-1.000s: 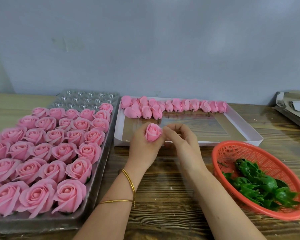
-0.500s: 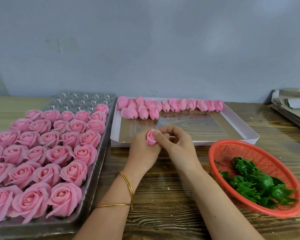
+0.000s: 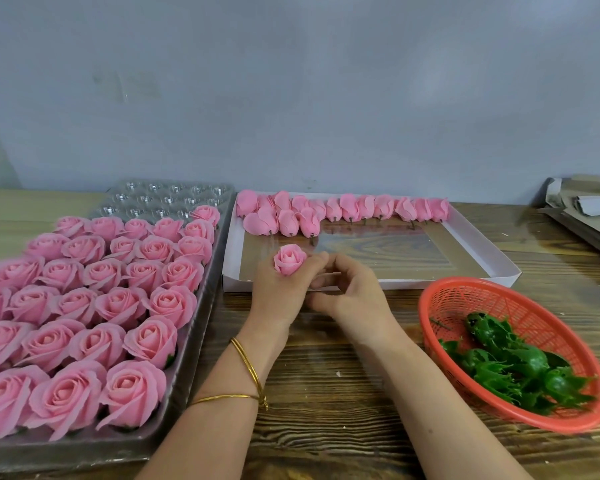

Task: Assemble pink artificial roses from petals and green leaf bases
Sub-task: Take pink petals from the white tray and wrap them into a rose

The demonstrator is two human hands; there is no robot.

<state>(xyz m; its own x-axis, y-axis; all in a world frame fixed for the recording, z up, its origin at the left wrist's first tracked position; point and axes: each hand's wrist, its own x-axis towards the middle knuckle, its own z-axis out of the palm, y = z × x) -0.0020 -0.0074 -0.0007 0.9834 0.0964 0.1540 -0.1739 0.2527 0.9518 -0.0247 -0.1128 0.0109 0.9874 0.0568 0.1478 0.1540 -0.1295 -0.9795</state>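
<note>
My left hand (image 3: 279,294) holds a small pink rosebud (image 3: 289,259) upright, its fingers curled round the base, just in front of the white box (image 3: 478,275). My right hand (image 3: 352,289) is beside it with curled fingers meeting the left hand below the bud; what those fingers hold is hidden. Several closed pink buds (image 3: 347,207) lie along the far side of the box. Green leaf bases (image 3: 510,367) are heaped in the red basket (image 3: 440,303) on the right.
A clear plastic tray (image 3: 194,327) on the left carries several finished pink roses (image 3: 94,306), with bare cups in its far rows. Folded cardboard (image 3: 589,211) lies at the far right. Everything sits on a wooden table (image 3: 326,393) against a grey wall.
The bud has turned upright in my left hand, and my right fingers have dropped from its top to below it.
</note>
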